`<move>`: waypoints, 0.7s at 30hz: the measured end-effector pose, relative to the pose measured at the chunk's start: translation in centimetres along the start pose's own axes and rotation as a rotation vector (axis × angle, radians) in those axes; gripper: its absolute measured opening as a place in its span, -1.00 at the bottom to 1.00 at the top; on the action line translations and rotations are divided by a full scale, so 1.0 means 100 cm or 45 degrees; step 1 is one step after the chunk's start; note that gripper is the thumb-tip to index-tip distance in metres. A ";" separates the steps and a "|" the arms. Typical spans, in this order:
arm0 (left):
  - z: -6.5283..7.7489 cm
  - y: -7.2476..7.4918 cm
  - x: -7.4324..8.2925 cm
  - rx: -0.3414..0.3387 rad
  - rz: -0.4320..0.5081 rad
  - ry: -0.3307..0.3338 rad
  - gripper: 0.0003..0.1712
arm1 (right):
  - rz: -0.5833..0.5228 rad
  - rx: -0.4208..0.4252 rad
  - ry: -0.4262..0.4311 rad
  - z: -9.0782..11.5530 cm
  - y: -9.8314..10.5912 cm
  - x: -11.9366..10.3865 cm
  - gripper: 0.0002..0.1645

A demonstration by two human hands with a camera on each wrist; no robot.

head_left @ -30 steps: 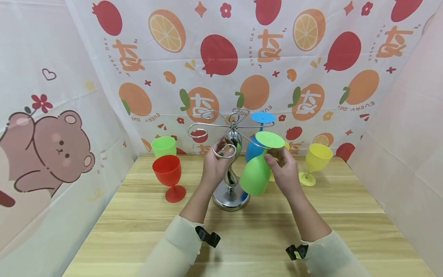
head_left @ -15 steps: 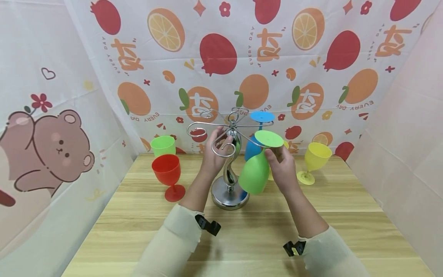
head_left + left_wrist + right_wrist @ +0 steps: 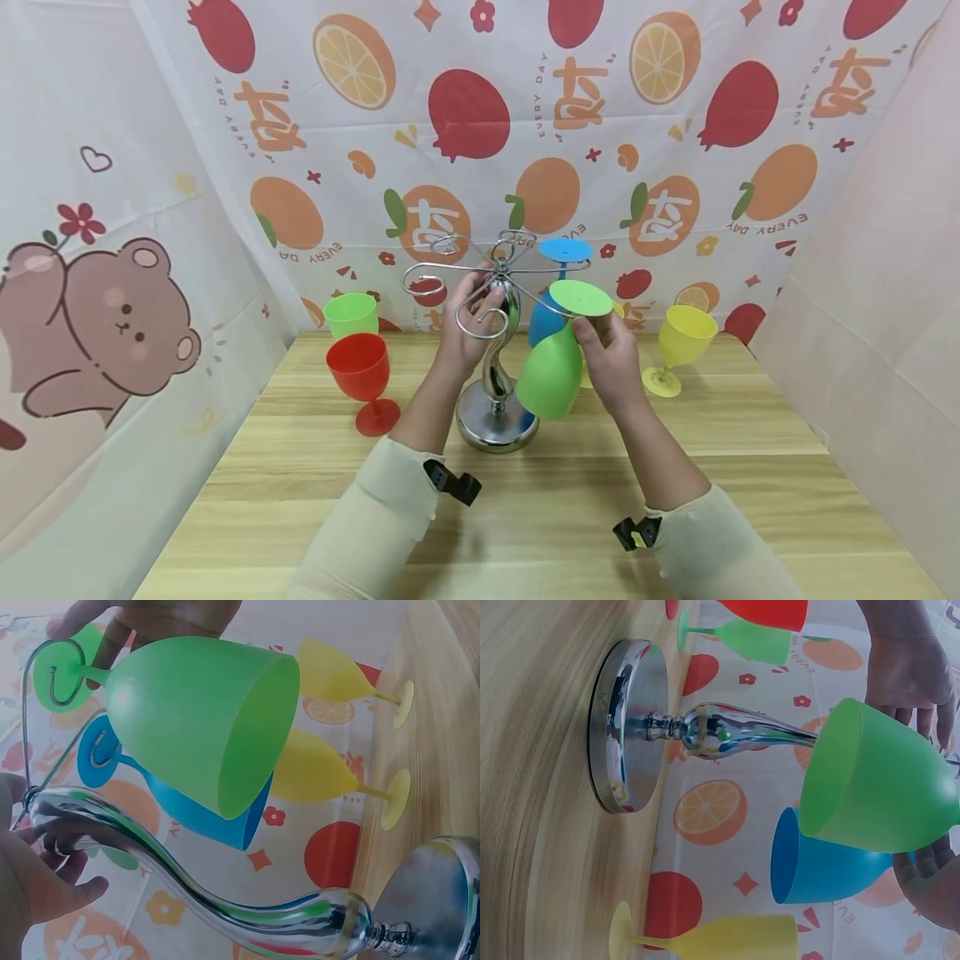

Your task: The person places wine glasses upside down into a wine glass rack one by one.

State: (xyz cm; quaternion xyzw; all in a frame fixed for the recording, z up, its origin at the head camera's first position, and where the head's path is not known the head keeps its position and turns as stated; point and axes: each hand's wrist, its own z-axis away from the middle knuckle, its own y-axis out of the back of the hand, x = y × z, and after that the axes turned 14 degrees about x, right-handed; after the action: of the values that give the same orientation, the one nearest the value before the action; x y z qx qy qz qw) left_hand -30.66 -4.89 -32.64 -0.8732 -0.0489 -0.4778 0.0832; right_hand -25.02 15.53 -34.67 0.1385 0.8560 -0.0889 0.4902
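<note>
My left hand (image 3: 463, 329) holds the top of the chrome post of a metal goblet rack (image 3: 497, 425), just under its curled wire hooks. In the left wrist view its fingers curl round the post. My right hand (image 3: 611, 362) pinches a green goblet (image 3: 551, 379) near its stem. That goblet is upside down and tilted, its foot above the front right hook and its stem in the loop, as the left wrist view shows. Behind it a blue goblet (image 3: 566, 250) hangs upside down from another hook. The bowl of the green goblet partly hides the blue one.
A red goblet (image 3: 360, 371) stands upright on the wooden table (image 3: 300, 500) at left, a second green goblet (image 3: 352, 312) behind it. On the right stands a yellow goblet (image 3: 687, 333); another yellow goblet (image 3: 322, 769) is mostly hidden in the head view. Printed cloth surrounds the table.
My left hand has shifted slightly up the post, closer to the hooks. The right hand and green goblet stay nearly in place. The head view has moved a little.
</note>
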 end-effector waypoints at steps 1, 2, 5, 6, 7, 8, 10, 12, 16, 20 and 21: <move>0.000 0.000 0.000 0.001 0.004 -0.003 -0.53 | -0.004 0.000 0.002 0.000 0.000 0.000 -0.48; 0.000 0.000 0.000 0.001 0.006 -0.003 -0.54 | -0.009 -0.002 0.002 0.000 0.000 0.000 -0.48; 0.000 0.000 -0.001 -0.001 0.006 0.008 -0.56 | -0.028 -0.006 0.001 0.000 0.000 0.000 -0.49; 0.000 0.000 -0.002 -0.001 0.003 0.014 -0.57 | -0.031 -0.006 0.001 0.000 0.000 0.000 -0.50; 0.000 0.000 -0.002 -0.001 -0.001 0.019 -0.58 | -0.034 -0.006 -0.001 0.000 0.000 0.000 -0.50; 0.000 0.000 -0.002 -0.002 -0.001 0.026 -0.58 | -0.037 -0.005 -0.004 0.000 0.000 0.000 -0.50; 0.000 -0.001 -0.003 0.003 -0.005 0.029 -0.58 | -0.038 -0.002 -0.010 0.000 0.001 -0.001 -0.50; 0.000 -0.001 -0.004 0.003 -0.014 0.038 -0.58 | -0.034 0.000 -0.017 0.000 0.001 -0.002 -0.49; -0.004 -0.002 -0.005 -0.006 -0.038 0.101 -0.55 | -0.036 0.003 -0.019 -0.001 0.002 -0.002 -0.50; -0.008 -0.001 -0.003 -0.014 -0.018 0.190 -0.54 | -0.045 0.000 -0.016 -0.001 0.001 -0.001 -0.50; -0.009 -0.001 -0.003 -0.013 -0.012 0.208 -0.54 | -0.046 0.000 -0.018 -0.001 0.001 -0.001 -0.50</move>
State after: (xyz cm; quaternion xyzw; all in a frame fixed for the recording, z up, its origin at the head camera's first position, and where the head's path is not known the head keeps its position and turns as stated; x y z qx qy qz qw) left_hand -31.54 -4.96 -32.43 -0.8315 -0.0436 -0.5479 0.0801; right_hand -25.05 15.64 -34.49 0.1223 0.8548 -0.0989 0.4946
